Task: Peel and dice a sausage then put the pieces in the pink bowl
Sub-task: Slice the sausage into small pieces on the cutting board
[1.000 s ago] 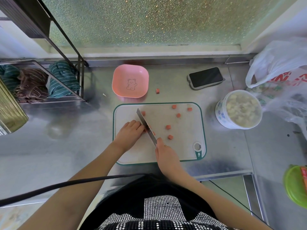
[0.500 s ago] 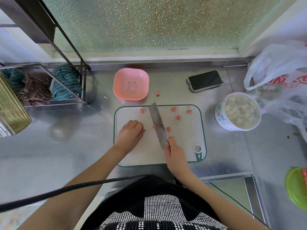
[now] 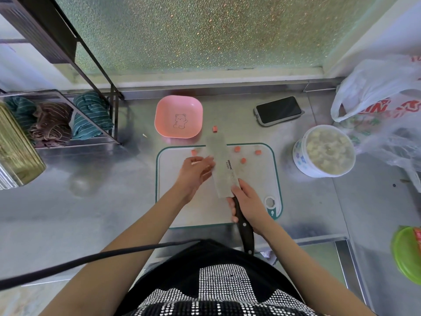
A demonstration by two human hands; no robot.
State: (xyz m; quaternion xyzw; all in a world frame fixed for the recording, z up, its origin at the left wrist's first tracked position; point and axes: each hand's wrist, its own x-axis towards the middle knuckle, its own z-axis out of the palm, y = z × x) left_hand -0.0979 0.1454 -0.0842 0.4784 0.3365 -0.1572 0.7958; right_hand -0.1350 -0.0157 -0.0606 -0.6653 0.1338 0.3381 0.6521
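My right hand (image 3: pixel 248 201) has its grip wrapped round the black handle of the cleaver (image 3: pixel 224 167), index finger laid along the base of the blade. The broad blade lies nearly flat, tip pointing away from me toward the pink bowl (image 3: pixel 178 116), its far end blurred. My left hand (image 3: pixel 196 171) hovers over the cutting board (image 3: pixel 262 185) just left of the blade, palm turned up, fingers loosely extended toward the steel; I can't tell whether it cups any pieces.

Diced sausage pieces (image 3: pixel 243 160) lie scattered on the far part of the white, green-rimmed board: one near my left fingertips, three to the right of the blade. One stray cube (image 3: pixel 214 129) sits on the steel tabletop (image 3: pixel 91 201) just right of the bowl. The bowl, with a bear drawn inside, stands beyond the board and holds no pieces.

Further right lie a dark phone (image 3: pixel 279 109), a white tub of pale food (image 3: pixel 324 151) and plastic bags (image 3: pixel 376 92). A rack with folded striped cloths (image 3: pixel 91 115) stands at the left.
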